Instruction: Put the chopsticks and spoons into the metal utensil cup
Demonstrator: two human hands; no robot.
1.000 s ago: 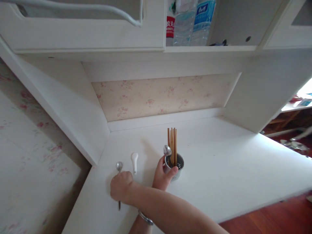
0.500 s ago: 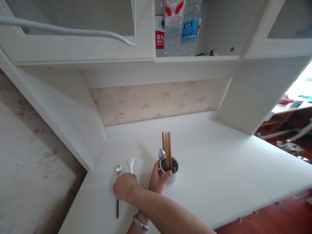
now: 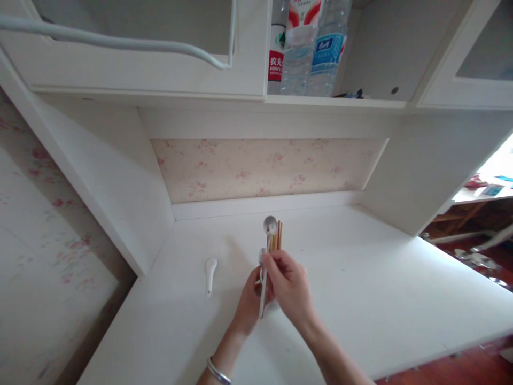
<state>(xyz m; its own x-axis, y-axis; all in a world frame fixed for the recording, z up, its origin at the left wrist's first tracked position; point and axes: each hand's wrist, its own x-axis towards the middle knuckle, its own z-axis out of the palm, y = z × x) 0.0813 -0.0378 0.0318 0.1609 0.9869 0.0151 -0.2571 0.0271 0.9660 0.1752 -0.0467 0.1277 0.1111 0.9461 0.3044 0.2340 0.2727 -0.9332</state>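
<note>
My right hand (image 3: 292,286) pinches a long metal spoon (image 3: 270,225), bowl up, in front of the utensil holder. The handle runs down below my fingers. My left hand (image 3: 245,306) is wrapped round the left side of the holder (image 3: 273,305), a metal cup with small holes, mostly hidden behind my hands. Several wooden chopsticks (image 3: 280,234) stand in it, along with a second metal spoon (image 3: 262,255) whose bowl shows at the left. A white soup spoon (image 3: 210,274) lies on the white tabletop, left of my hands.
The white tabletop (image 3: 360,299) runs off to the right. An overhead cabinet (image 3: 160,80) holds several plastic bottles (image 3: 296,53) in its open section. White side panels (image 3: 108,171) bound the desk, and a white cable (image 3: 120,43) hangs across the upper left.
My right hand has lifted the metal spoon off the tabletop and carried it right to the holder. My arms no longer cross. My left hand stays at the holder.
</note>
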